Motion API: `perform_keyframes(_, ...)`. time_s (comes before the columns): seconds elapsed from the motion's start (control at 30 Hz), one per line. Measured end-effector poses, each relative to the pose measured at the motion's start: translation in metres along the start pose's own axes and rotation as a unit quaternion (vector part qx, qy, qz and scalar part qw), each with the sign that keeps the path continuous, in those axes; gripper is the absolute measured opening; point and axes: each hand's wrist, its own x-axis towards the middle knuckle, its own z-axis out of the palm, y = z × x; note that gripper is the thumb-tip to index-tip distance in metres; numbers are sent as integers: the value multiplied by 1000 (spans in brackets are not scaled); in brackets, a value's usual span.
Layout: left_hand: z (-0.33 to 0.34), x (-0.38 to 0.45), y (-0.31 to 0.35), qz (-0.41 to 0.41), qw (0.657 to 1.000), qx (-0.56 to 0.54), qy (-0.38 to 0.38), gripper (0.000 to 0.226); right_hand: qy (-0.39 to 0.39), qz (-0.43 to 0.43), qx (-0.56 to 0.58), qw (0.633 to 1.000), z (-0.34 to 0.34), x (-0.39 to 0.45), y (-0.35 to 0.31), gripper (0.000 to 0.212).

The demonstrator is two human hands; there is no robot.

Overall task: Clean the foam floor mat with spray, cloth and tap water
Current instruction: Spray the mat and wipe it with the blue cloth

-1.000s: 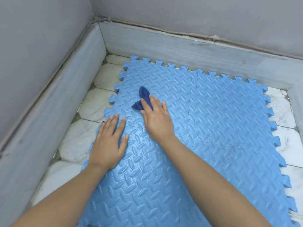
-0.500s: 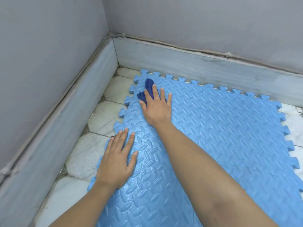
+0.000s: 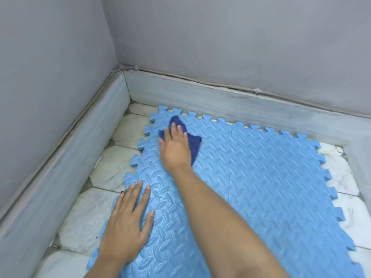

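Observation:
A light blue foam floor mat with jigsaw edges lies flat on the tiled floor, filling most of the head view. My right hand presses a dark blue cloth flat against the mat near its far left corner; the cloth sticks out beyond the fingers and to the right of the palm. My left hand rests palm down with fingers spread on the mat's near left edge, holding nothing. No spray bottle or tap is in view.
White marble floor tiles show along the mat's left and right sides. A low grey-blue skirting runs along the grey walls, which meet in a corner just beyond the mat's far left corner.
My right hand has slid the cloth away from me, from the mat's left middle up to its far left corner. The left hand stays planted on the left edge.

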Motion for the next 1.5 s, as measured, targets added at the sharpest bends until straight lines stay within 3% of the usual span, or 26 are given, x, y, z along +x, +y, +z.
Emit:
perform_keyframes(0.07,-2,1,1,0,1000,5,3,66,-52,-73,-11,996,1,-14,-22,50)
perform_keyframes(0.17,-5,1,2,1,1000,5,-6,69,-50,-68,-35,996,-7,-17,13,52)
perform_keyframes(0.27,-5,1,3,2,1000,12,-2,67,2,51,-51,997,-34,-16,93,51)
perform_keyframes(0.4,-6,1,2,1,1000,11,1,66,53,259,-59,963,-88,-45,233,51)
perform_keyframes(0.53,-4,1,1,7,1000,20,-5,69,71,354,-12,932,-117,-82,300,46)
perform_keyframes(0.63,-4,2,-1,13,1000,19,-6,71,55,310,-23,949,-107,-57,264,44)
perform_keyframes(0.73,-4,3,1,14,1000,16,-8,72,-21,156,-41,987,-87,-25,201,45)
perform_keyframes(0.8,-7,1,2,7,1000,7,-10,71,-67,107,-28,992,-81,-16,171,48)
perform_keyframes(0.9,-7,1,2,7,1000,10,-9,70,-74,155,-58,983,-93,-21,190,50)
perform_keyframes(1.03,-4,0,1,10,1000,17,10,67,-34,324,-106,940,-122,-78,271,59)
perform_keyframes(1.13,-4,-1,1,7,1000,20,14,67,2,348,-55,936,-123,-122,284,63)
perform_keyframes(1.3,-4,-3,3,9,999,24,24,66,33,233,7,972,-81,-150,198,62)
perform_keyframes(1.5,-4,-1,3,8,999,-7,42,58,-6,11,6,1000,-20,-202,46,63)
